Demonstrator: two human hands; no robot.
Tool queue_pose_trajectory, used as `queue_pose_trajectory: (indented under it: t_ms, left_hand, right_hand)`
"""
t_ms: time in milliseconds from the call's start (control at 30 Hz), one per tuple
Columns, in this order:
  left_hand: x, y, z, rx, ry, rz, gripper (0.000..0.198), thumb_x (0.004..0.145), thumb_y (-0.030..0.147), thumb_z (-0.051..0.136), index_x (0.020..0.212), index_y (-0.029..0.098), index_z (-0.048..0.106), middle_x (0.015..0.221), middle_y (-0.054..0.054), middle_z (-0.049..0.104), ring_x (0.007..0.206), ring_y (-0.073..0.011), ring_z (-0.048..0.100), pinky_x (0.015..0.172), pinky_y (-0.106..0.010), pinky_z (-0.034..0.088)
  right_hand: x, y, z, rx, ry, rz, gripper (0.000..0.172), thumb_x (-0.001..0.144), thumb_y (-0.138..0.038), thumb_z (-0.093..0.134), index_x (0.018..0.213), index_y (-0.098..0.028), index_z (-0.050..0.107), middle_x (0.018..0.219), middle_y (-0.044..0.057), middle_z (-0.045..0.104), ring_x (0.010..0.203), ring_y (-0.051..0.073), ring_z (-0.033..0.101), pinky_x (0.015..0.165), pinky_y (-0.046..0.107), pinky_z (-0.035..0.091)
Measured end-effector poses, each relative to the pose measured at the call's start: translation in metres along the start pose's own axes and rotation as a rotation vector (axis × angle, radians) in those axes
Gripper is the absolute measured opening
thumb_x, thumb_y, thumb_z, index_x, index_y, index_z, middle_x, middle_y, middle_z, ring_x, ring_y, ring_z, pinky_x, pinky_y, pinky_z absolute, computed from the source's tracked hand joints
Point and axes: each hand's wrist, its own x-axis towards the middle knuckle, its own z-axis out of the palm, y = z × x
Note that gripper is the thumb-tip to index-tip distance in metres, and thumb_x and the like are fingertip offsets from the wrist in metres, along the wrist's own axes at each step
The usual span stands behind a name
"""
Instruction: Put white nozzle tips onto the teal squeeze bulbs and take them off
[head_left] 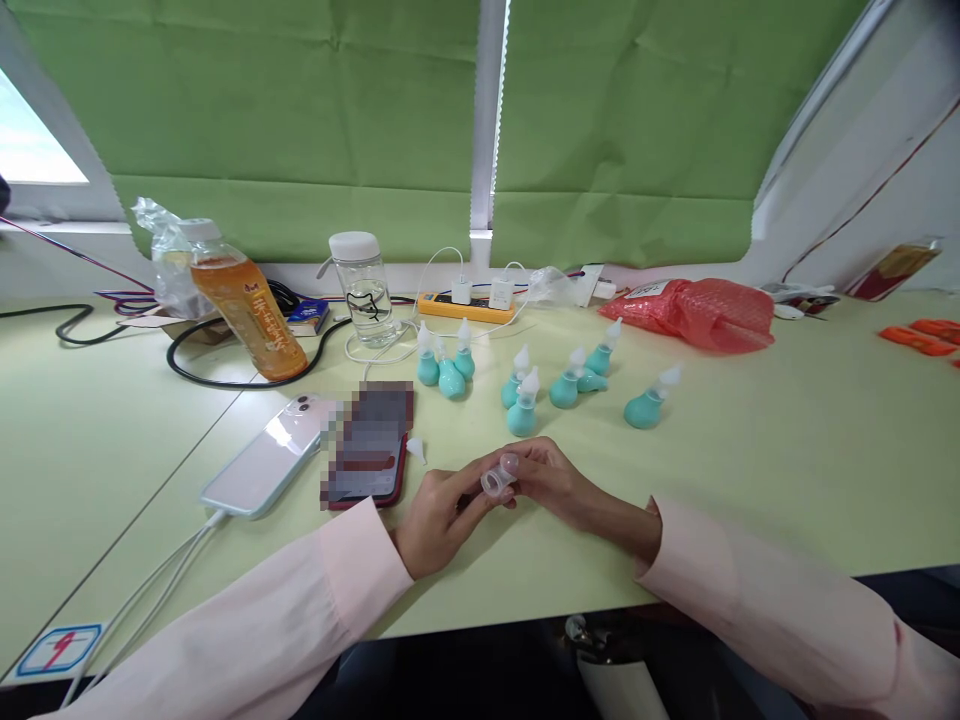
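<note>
Both hands pinch a small clear piece [498,479] between their fingertips, low over the table [787,470] near its front edge. The left hand [439,515] comes in from the lower left and closes on the piece's near, open end. The right hand [559,485] comes from the lower right, its fingers curled over the piece's far, rounded end. The piece lies right in the joint of the two grips, tilted, with its middle showing between the fingertips. The fingers hide how much of it each hand covers. Both wrists rest on or just over the table, in pale pink sleeves.

Beyond the hands stand eight teal bulbs [564,390] with clear tips, spread in a loose row across the table. The nearest bulb [523,418] stands just behind the pinched piece, apart from it. A loose tip [416,450] lies on the table to the left of the hands, beside a red phone [371,455]. A pale phone [262,465] lies to the left of that one, with a white cable [150,590] running from it toward the table's front corner.

Farther back stand an orange drink bottle [251,315] and a clear bottle [364,290]. A yellow power strip [450,305] lies at the wall, and a red bag [690,312] lies to the right. A green curtain [300,120] hangs behind.
</note>
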Motion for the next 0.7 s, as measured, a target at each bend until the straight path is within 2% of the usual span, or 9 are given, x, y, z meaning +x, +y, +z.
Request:
queue_pose_trajectory:
  t_ms: [200,300,367,433,467,533,600,633,700]
  left_hand:
    - [0.0,0.0,-0.001,0.106,-0.012,0.105,0.038,0.082,0.017,0.042,0.119,0.016,0.04,0.072,-0.002,0.065,0.06,-0.0099,0.057,0.055,-0.019,0.043]
    - [0.001,0.001,-0.001,0.24,0.061,0.232,0.034,0.08,0.018,0.046,0.114,0.016,0.044,0.069,-0.001,0.064,0.06,-0.0106,0.057,0.057,-0.021,0.043]
    - [0.001,0.002,-0.001,0.32,0.13,0.293,0.028,0.078,0.02,0.049,0.105,0.014,0.049,0.065,-0.002,0.061,0.058,-0.0113,0.055,0.056,-0.022,0.042]
    - [0.001,0.004,-0.002,0.351,0.188,0.309,0.023,0.076,0.02,0.051,0.098,0.013,0.052,0.066,-0.003,0.059,0.058,-0.0114,0.054,0.054,-0.022,0.042]
    - [0.002,0.005,-0.002,0.346,0.203,0.303,0.021,0.076,0.019,0.051,0.096,0.013,0.052,0.069,-0.004,0.058,0.061,-0.0117,0.054,0.055,-0.022,0.043]
    - [0.003,0.007,-0.003,0.322,0.211,0.284,0.02,0.076,0.016,0.05,0.095,0.013,0.052,0.079,-0.006,0.059,0.071,-0.0126,0.056,0.061,-0.022,0.044]
    - [0.004,0.007,-0.003,0.312,0.194,0.253,0.02,0.075,0.014,0.049,0.095,0.014,0.051,0.087,-0.007,0.06,0.079,-0.013,0.057,0.067,-0.022,0.045]
    - [0.004,0.007,-0.003,0.317,0.184,0.235,0.02,0.075,0.014,0.048,0.095,0.014,0.051,0.088,-0.006,0.061,0.079,-0.0128,0.057,0.069,-0.022,0.045]
    - [0.005,0.006,-0.002,0.335,0.168,0.206,0.021,0.075,0.015,0.048,0.096,0.015,0.052,0.085,-0.004,0.062,0.075,-0.0117,0.058,0.067,-0.021,0.046]
  right_hand:
    - [0.0,-0.004,0.0,-0.057,-0.003,-0.052,0.025,0.073,-0.033,0.056,0.078,-0.01,0.062,0.064,0.003,0.056,0.057,0.009,0.05,0.051,0.023,0.041]
    - [0.0,-0.007,0.002,-0.147,0.007,-0.058,0.023,0.07,-0.034,0.058,0.07,-0.011,0.061,0.06,0.002,0.057,0.054,0.01,0.051,0.049,0.024,0.043]
    - [-0.002,-0.01,0.003,-0.311,0.04,-0.117,0.021,0.069,-0.033,0.058,0.067,-0.012,0.061,0.058,0.002,0.057,0.051,0.01,0.051,0.049,0.025,0.044]
    - [-0.005,-0.019,0.0,-0.553,0.162,-0.312,0.014,0.068,-0.028,0.06,0.069,-0.014,0.061,0.058,0.002,0.058,0.052,0.011,0.052,0.05,0.025,0.044]
    - [-0.007,-0.025,-0.004,-0.68,0.273,-0.454,0.011,0.067,-0.025,0.06,0.071,-0.015,0.062,0.059,0.001,0.058,0.053,0.011,0.053,0.052,0.025,0.045]
    - [-0.008,-0.044,-0.017,-0.895,0.565,-0.749,0.005,0.068,-0.021,0.059,0.072,-0.018,0.061,0.063,0.001,0.059,0.059,0.012,0.054,0.057,0.025,0.046]
    - [-0.008,-0.068,-0.035,-1.061,0.869,-0.919,0.005,0.071,-0.02,0.055,0.073,-0.019,0.059,0.069,0.001,0.059,0.065,0.013,0.055,0.061,0.026,0.047]
    - [-0.008,-0.081,-0.044,-1.168,0.929,-0.913,0.008,0.072,-0.02,0.053,0.077,-0.019,0.059,0.073,0.002,0.06,0.067,0.013,0.055,0.062,0.027,0.047]
    - [-0.006,-0.102,-0.061,-1.411,0.844,-0.729,0.01,0.072,-0.018,0.05,0.076,-0.018,0.059,0.074,0.002,0.06,0.067,0.014,0.056,0.063,0.027,0.047]
